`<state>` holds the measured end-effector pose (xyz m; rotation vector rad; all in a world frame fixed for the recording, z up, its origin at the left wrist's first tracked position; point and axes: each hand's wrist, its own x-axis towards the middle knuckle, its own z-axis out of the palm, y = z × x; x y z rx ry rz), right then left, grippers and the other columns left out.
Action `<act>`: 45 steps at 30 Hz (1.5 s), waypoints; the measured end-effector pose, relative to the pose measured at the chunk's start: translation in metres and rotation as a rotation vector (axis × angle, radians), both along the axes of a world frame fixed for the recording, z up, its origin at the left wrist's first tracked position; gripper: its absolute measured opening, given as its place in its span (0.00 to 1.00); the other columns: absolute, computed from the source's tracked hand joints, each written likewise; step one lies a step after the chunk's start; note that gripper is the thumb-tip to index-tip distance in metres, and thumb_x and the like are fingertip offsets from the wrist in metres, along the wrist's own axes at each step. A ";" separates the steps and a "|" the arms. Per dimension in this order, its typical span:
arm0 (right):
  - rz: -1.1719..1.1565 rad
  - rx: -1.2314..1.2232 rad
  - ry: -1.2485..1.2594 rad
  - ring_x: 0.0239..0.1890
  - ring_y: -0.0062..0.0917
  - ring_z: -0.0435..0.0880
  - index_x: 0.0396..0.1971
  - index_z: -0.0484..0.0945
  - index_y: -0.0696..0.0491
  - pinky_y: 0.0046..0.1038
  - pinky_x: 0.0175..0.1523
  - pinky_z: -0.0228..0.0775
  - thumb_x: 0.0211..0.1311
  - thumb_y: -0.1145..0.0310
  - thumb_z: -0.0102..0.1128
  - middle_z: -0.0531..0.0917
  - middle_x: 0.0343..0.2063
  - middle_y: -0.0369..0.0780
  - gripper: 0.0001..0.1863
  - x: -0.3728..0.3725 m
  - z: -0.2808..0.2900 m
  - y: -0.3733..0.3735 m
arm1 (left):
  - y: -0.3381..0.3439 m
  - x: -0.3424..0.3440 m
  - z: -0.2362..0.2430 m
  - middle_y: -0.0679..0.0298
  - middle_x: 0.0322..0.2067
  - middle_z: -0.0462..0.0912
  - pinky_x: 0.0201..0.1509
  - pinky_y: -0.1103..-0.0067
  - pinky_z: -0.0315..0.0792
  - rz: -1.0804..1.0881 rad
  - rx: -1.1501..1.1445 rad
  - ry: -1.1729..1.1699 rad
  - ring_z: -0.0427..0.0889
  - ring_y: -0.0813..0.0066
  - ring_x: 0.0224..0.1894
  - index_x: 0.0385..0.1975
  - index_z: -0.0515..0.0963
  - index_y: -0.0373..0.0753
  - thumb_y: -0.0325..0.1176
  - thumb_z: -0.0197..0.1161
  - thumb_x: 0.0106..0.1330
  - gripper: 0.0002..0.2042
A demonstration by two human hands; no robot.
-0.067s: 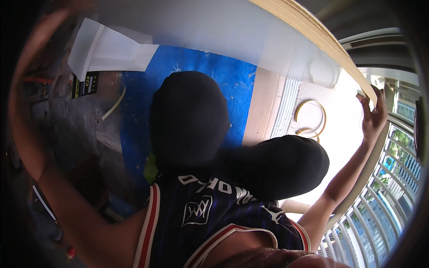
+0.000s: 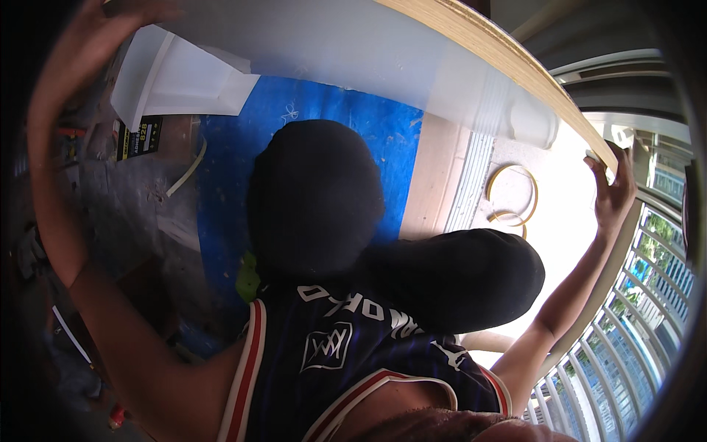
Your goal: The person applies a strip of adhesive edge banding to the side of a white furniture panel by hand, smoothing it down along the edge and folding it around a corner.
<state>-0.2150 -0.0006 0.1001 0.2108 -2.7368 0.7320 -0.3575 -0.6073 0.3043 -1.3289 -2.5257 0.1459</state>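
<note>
A large board point(image 2: 501, 55) with a pale wooden edge and a grey, glossy face stretches across the top, above my black-clad knees. At the far right end my right hand point(image 2: 615, 184) is closed on its edge, thumb and fingers either side. At the top left my left hand point(image 2: 118, 33) reaches round the board's other end with bent fingers; its fingertips are dim at the picture's rim.
A blue sheet point(image 2: 401, 177) lies under me. A white angled panel point(image 2: 191, 81), a black-and-yellow package point(image 2: 136, 140) and a pale strip point(image 2: 184, 173) lie left. Yellow coiled strips point(image 2: 536, 195) lie right, near a railing point(image 2: 648, 309). Dark clutter is at far left.
My left hand and forearm have shifted slightly to the right, and the board's top edge has moved a little left and up. My right hand stays closed on the board.
</note>
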 end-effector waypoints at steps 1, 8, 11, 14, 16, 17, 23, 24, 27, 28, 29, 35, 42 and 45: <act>0.003 0.039 -0.008 0.44 0.27 0.88 0.51 0.87 0.54 0.33 0.50 0.79 0.64 0.72 0.78 0.89 0.42 0.39 0.16 0.000 -0.002 -0.004 | -0.001 0.005 -0.014 0.57 0.32 0.85 0.42 0.65 0.76 0.066 0.006 -0.040 0.84 0.54 0.36 0.34 0.83 0.36 0.33 0.83 0.46 0.18; 0.097 0.167 0.005 0.39 0.28 0.88 0.49 0.86 0.53 0.33 0.46 0.80 0.64 0.71 0.77 0.89 0.35 0.38 0.14 -0.017 -0.019 -0.045 | -0.033 0.006 -0.090 0.59 0.33 0.86 0.44 0.65 0.78 0.196 0.132 -0.212 0.86 0.55 0.40 0.34 0.84 0.38 0.36 0.85 0.50 0.17; 0.168 0.196 -0.003 0.38 0.32 0.85 0.48 0.86 0.55 0.36 0.48 0.78 0.64 0.72 0.77 0.89 0.37 0.39 0.14 -0.028 -0.023 -0.060 | -0.054 0.001 -0.110 0.59 0.33 0.87 0.45 0.65 0.78 0.221 0.145 -0.248 0.86 0.55 0.40 0.34 0.84 0.39 0.37 0.85 0.50 0.18; 0.135 0.181 -0.057 0.43 0.35 0.86 0.48 0.86 0.55 0.40 0.54 0.80 0.62 0.72 0.78 0.90 0.40 0.41 0.15 -0.037 -0.025 -0.076 | -0.076 -0.005 -0.129 0.60 0.33 0.87 0.46 0.65 0.79 0.227 0.186 -0.241 0.86 0.56 0.41 0.35 0.85 0.39 0.38 0.86 0.49 0.18; 0.157 0.218 -0.033 0.44 0.36 0.87 0.48 0.86 0.55 0.42 0.57 0.80 0.62 0.72 0.79 0.90 0.41 0.42 0.15 -0.042 -0.025 -0.086 | -0.091 -0.003 -0.141 0.60 0.33 0.87 0.46 0.65 0.79 0.284 0.209 -0.271 0.87 0.56 0.41 0.34 0.85 0.40 0.38 0.86 0.48 0.18; 0.179 0.259 0.013 0.45 0.39 0.88 0.47 0.86 0.56 0.43 0.60 0.80 0.61 0.72 0.79 0.90 0.42 0.43 0.15 -0.045 -0.026 -0.090 | -0.097 -0.005 -0.147 0.60 0.33 0.87 0.46 0.65 0.79 0.302 0.220 -0.283 0.87 0.57 0.41 0.34 0.85 0.40 0.38 0.86 0.48 0.18; 0.243 0.231 -0.017 0.38 0.40 0.85 0.46 0.85 0.57 0.43 0.59 0.75 0.58 0.75 0.79 0.90 0.40 0.42 0.16 -0.056 -0.024 -0.110 | -0.125 -0.006 -0.183 0.68 0.39 0.85 0.50 0.71 0.81 0.433 0.202 -0.273 0.87 0.68 0.44 0.43 0.86 0.41 0.33 0.83 0.54 0.18; 0.257 0.208 -0.014 0.40 0.39 0.85 0.46 0.85 0.57 0.43 0.52 0.76 0.58 0.77 0.79 0.90 0.41 0.42 0.17 -0.057 -0.024 -0.113 | -0.130 -0.006 -0.187 0.68 0.39 0.86 0.50 0.71 0.81 0.423 0.194 -0.271 0.87 0.69 0.44 0.42 0.86 0.41 0.34 0.83 0.55 0.17; 0.263 0.246 0.015 0.43 0.39 0.85 0.46 0.85 0.57 0.42 0.49 0.78 0.57 0.78 0.79 0.90 0.43 0.43 0.17 -0.061 -0.029 -0.121 | -0.143 -0.009 -0.195 0.69 0.40 0.87 0.50 0.72 0.82 0.443 0.172 -0.286 0.89 0.70 0.44 0.43 0.87 0.43 0.35 0.82 0.57 0.15; 0.272 0.248 0.037 0.43 0.39 0.85 0.46 0.85 0.58 0.43 0.49 0.78 0.57 0.78 0.79 0.90 0.43 0.43 0.17 -0.063 -0.030 -0.122 | -0.146 -0.010 -0.197 0.69 0.41 0.87 0.50 0.72 0.82 0.478 0.168 -0.319 0.89 0.70 0.45 0.45 0.88 0.44 0.35 0.81 0.58 0.15; 0.281 0.255 0.047 0.44 0.40 0.85 0.46 0.85 0.58 0.43 0.48 0.78 0.57 0.78 0.79 0.90 0.43 0.44 0.17 -0.064 -0.031 -0.124 | -0.149 -0.010 -0.198 0.69 0.41 0.87 0.51 0.72 0.82 0.514 0.163 -0.352 0.89 0.70 0.45 0.47 0.88 0.45 0.35 0.80 0.60 0.16; 0.273 0.310 0.053 0.47 0.41 0.86 0.51 0.86 0.56 0.42 0.51 0.81 0.56 0.78 0.80 0.90 0.45 0.44 0.21 -0.066 -0.031 -0.124 | -0.153 -0.011 -0.177 0.67 0.51 0.90 0.59 0.67 0.83 0.344 0.133 -0.315 0.89 0.67 0.52 0.59 0.88 0.49 0.30 0.73 0.65 0.21; 0.282 0.325 0.190 0.52 0.43 0.88 0.56 0.87 0.54 0.44 0.55 0.83 0.59 0.81 0.76 0.90 0.48 0.45 0.23 -0.060 -0.042 -0.118 | -0.102 -0.028 -0.090 0.61 0.39 0.89 0.48 0.70 0.80 0.120 0.079 -0.155 0.87 0.64 0.44 0.48 0.86 0.37 0.36 0.70 0.69 0.12; 0.216 0.301 0.127 0.51 0.44 0.88 0.57 0.86 0.54 0.44 0.54 0.83 0.61 0.83 0.71 0.89 0.50 0.46 0.22 -0.059 -0.044 -0.118 | -0.064 -0.029 -0.052 0.57 0.36 0.91 0.44 0.65 0.80 0.137 0.008 -0.058 0.89 0.55 0.41 0.42 0.87 0.35 0.32 0.72 0.64 0.10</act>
